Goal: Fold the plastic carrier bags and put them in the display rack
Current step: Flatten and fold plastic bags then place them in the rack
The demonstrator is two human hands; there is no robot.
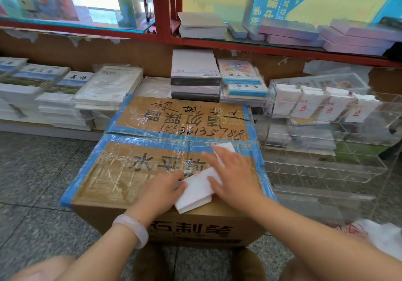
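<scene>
Carrier bag [196, 190], folded white, lies on the cardboard box [130, 178] under our hands: left hand [162, 190] pinches its near-left edge, right hand [233, 172] presses flat, fingers straight.

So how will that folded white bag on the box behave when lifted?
The folded white bag looks thin and light, probably floppy. Both the left hand and right hand press it flat, so it may spring open. The taped cardboard box looks glossy, so it could slide.

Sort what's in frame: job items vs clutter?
Job: white carrier bag being folded on the taped carton; left hand; right hand; clear acrylic rack; unfolded bags.
Clutter: exercise book stacks; purple boxes.
</scene>
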